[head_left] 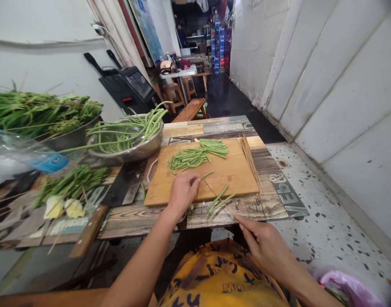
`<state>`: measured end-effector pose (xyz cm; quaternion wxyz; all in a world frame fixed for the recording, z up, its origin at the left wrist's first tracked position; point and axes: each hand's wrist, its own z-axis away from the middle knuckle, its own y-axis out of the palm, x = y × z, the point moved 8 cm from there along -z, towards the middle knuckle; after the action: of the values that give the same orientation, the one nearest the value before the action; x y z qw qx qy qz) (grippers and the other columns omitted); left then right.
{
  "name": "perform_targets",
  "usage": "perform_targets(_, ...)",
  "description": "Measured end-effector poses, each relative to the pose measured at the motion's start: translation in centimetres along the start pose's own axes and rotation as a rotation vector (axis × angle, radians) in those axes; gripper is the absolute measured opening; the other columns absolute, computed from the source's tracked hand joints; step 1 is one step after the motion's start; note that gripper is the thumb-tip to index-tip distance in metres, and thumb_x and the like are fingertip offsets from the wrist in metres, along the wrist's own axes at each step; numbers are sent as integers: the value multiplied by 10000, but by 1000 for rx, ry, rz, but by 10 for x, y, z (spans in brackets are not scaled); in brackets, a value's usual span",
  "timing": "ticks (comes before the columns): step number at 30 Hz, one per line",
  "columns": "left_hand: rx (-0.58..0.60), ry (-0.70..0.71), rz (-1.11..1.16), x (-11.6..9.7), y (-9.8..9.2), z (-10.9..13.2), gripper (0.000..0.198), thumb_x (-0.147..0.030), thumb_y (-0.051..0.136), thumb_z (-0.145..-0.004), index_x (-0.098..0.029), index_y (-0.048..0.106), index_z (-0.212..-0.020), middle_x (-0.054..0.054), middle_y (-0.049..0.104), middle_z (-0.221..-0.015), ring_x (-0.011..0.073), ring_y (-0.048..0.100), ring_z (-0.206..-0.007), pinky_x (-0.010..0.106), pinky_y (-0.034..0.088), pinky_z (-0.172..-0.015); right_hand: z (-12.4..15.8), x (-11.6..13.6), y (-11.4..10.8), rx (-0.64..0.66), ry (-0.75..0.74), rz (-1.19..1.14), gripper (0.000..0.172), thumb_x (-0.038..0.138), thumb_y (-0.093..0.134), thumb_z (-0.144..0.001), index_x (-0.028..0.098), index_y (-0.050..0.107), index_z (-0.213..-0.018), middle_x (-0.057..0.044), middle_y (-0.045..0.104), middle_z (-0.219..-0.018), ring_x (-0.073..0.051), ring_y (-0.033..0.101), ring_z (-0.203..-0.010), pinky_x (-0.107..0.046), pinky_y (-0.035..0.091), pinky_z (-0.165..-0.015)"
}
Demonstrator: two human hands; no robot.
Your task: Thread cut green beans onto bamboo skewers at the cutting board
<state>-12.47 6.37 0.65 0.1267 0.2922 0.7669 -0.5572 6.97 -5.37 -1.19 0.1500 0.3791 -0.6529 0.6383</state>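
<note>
My left hand [182, 191] rests on the near edge of a wooden cutting board [233, 172], fingers pinched on a cut green bean piece [207, 175]. My right hand [261, 242] is below the table edge, closed on the end of a thin bamboo skewer [219, 199] that runs up toward the left hand. Two cut bean pieces [220, 200] are on the skewer at the board's near edge. Piles of cut bean pieces [198, 154] lie at the board's far side. A row of bare skewers [250, 160] lies along the board's right edge.
A metal bowl [140, 149] of long beans stands left of the board, with a second bowl [70, 137] of greens behind it. A cleaver [118, 192], loose beans [70, 183] and a plastic water bottle [29, 157] lie to the left. A pink bag [349, 290] lies on the floor at right.
</note>
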Motion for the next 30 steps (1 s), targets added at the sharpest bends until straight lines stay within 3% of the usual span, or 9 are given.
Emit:
perform_targets(13,-5,-19,15,1,2,0,137,-196,531,-789,-165,654,-734,25,618,-709,150,531,-703,258,392,-667,2,1,1,-27,-24,-26,362,192,386,-894,142,616,-1170,-94,699,-1041,-183,675,-912,-263,531,-788)
perform_targets(19,4,-20,-6,0,2,-1,150,-209,525,-794,-168,651,-724,23,608,-693,150,527,-700,260,388,-654,3,1,0,-35,-27,-41,361,183,395,-891,191,615,-1178,-73,712,-1010,-183,683,-879,-267,538,-763)
perform_targets(30,13,-3,-2,-1,2,-1,150,-206,520,-793,-166,648,-725,32,624,-721,152,534,-710,265,405,-664,1,-1,2,-21,-11,-35,355,187,391,-889,160,631,-1149,-90,703,-1031,-191,670,-928,-283,524,-825)
